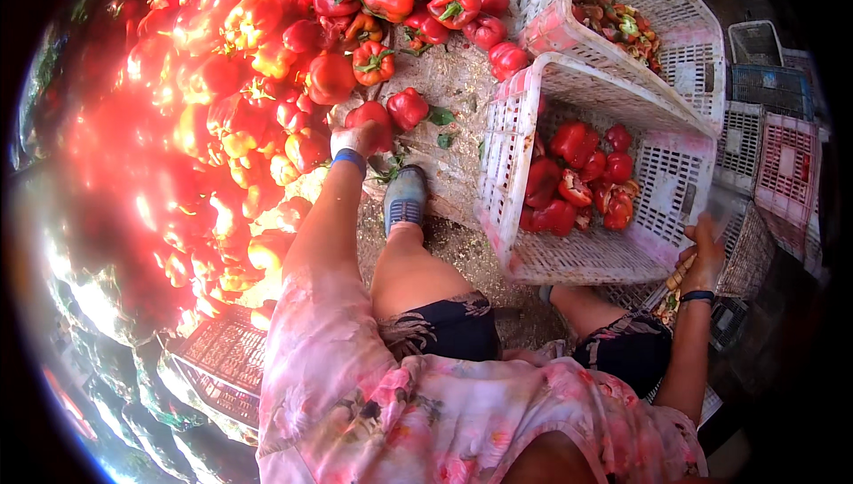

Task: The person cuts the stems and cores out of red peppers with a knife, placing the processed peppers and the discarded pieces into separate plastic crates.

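My left hand (357, 139), with a blue band at the wrist, is closed around a red bell pepper (370, 118) at the edge of a large heap of red bell peppers (267, 49). Another pepper (408, 109) lies just to the right of it. On the right, my right hand (705, 255) grips a knife by its ridged wooden handle (681, 273); its blade is a grey blur. That hand is beside the right side of a white plastic crate (524, 173), inside which several red peppers (577, 178) lie, some of them cut.
Behind this crate stands a second white crate (684, 31) with pepper scraps (622, 27). More stacked crates (786, 164) line the far right. A brown crate (227, 360) is at lower left. My shoe (406, 200) rests between heap and crate, near loose green leaves (442, 116).
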`<move>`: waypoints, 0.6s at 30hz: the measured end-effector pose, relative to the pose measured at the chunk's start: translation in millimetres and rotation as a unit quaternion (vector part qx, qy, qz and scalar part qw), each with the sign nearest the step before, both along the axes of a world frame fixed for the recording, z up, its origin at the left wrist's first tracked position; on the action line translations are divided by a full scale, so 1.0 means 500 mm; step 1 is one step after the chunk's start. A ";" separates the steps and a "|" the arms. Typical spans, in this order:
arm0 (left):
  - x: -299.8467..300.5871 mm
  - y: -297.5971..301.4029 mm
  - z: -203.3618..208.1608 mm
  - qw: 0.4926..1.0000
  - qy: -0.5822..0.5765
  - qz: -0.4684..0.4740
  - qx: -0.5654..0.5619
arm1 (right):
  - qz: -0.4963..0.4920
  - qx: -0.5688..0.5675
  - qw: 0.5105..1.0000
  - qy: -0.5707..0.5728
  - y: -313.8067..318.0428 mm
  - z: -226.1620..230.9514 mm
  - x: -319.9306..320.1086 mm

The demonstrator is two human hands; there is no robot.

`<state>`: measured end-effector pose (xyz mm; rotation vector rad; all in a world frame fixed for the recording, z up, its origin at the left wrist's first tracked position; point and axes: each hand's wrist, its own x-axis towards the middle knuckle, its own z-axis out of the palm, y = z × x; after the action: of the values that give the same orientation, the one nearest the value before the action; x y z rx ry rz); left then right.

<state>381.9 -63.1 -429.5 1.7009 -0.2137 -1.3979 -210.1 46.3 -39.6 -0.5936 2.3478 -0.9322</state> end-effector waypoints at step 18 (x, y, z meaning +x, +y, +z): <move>-0.434 0.030 0.926 0.861 0.029 -0.360 -0.358 | 0.345 -0.103 0.894 -0.265 -0.069 0.239 0.355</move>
<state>164.9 -48.2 33.5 0.9570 -1.2743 -1.5893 -32.7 11.6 79.9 -1.0190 1.3993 -0.8549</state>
